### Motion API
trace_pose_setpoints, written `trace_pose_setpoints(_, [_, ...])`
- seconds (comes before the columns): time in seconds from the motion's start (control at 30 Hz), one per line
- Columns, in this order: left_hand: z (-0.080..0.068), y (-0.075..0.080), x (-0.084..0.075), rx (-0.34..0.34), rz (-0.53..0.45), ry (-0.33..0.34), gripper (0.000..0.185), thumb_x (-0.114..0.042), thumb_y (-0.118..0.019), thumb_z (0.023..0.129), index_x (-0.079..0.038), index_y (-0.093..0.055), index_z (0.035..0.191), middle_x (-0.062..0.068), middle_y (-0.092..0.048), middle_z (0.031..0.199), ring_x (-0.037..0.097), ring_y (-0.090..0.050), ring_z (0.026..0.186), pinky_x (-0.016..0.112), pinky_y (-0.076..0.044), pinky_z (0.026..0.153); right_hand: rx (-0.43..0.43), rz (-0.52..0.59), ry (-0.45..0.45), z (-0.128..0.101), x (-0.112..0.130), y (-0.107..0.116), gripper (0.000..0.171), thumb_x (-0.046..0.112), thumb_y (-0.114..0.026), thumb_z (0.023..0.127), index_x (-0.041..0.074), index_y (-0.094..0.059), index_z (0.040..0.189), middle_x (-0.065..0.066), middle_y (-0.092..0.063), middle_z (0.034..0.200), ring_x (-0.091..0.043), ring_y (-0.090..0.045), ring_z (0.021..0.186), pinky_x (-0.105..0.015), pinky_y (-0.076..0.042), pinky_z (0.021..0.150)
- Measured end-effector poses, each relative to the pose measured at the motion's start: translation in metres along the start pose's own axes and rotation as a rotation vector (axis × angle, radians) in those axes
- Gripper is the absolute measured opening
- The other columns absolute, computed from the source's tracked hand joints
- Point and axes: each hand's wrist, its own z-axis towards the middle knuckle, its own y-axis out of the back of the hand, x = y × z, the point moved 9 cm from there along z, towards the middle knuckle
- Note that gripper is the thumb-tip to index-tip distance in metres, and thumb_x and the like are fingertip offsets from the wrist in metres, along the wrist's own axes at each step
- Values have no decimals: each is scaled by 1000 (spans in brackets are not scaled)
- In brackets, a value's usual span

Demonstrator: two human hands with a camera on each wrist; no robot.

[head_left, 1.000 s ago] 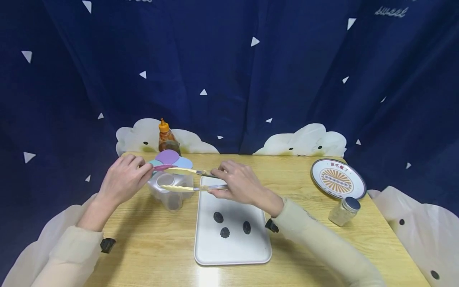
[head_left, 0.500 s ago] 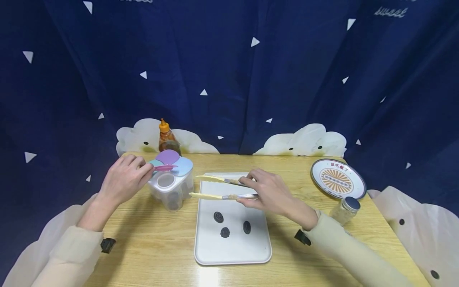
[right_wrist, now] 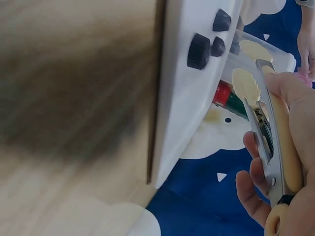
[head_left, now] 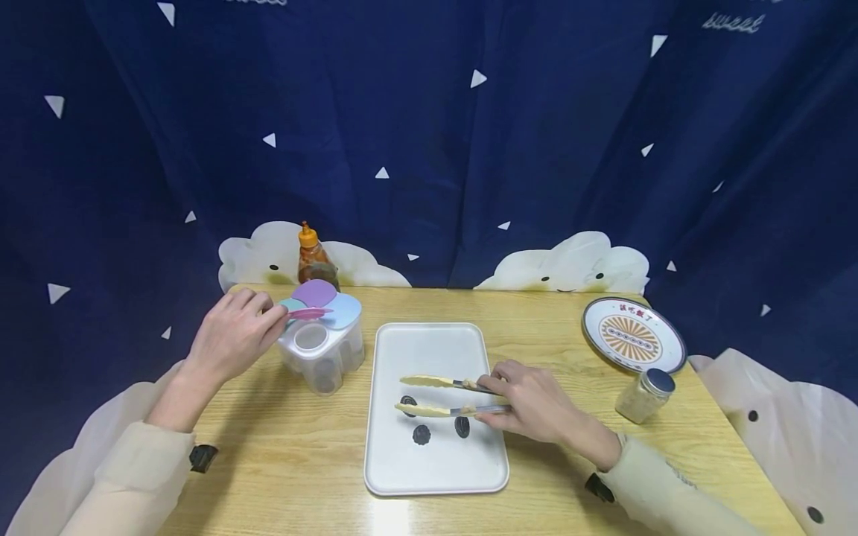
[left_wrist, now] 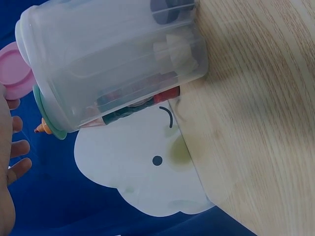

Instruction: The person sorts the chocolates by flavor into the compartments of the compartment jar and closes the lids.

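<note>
My left hand (head_left: pixel 231 335) pinches the raised pink lid (head_left: pixel 311 313) of a clear plastic container (head_left: pixel 326 372). The round opening under that lid is uncovered, while the purple lid (head_left: pixel 315 292) and blue lid (head_left: pixel 344 310) lie flat. My right hand (head_left: pixel 536 402) holds a pair of tongs (right_wrist: pixel 283 147), metal with cream-coloured tips. The tongs' tips are spread apart above the white tray (head_left: pixel 429 342), with nothing between them. On that tray sit several small dark ridged pieces (head_left: pixel 421 435), one partly covered by a tong tip in the head view.
Behind the container stands a sauce bottle (head_left: pixel 315 260) with an orange cap. To the right are a patterned plate (head_left: pixel 630 333) and a glass jar (head_left: pixel 643 396) with a dark lid. A blue curtain (head_left: pixel 429 149) hangs behind the wooden table (head_left: pixel 288 461).
My right hand has drawn the tongs from over the container rightward and toward me, over the tray. My left hand stays with the pink lid; the dark pieces have not moved.
</note>
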Motion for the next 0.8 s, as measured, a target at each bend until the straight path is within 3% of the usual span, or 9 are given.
trace_pose_setpoints(0.8, [0,0,-1,5,5,-4,52,-34,-33,115,-6,-69,90,14,-63,79,38,-59,77,49,-54,72,90,54,-18,-6,-5,-22,41,54,-81,85,21,-78,108,7,-65,87,2,-44,66,-12,-32,52])
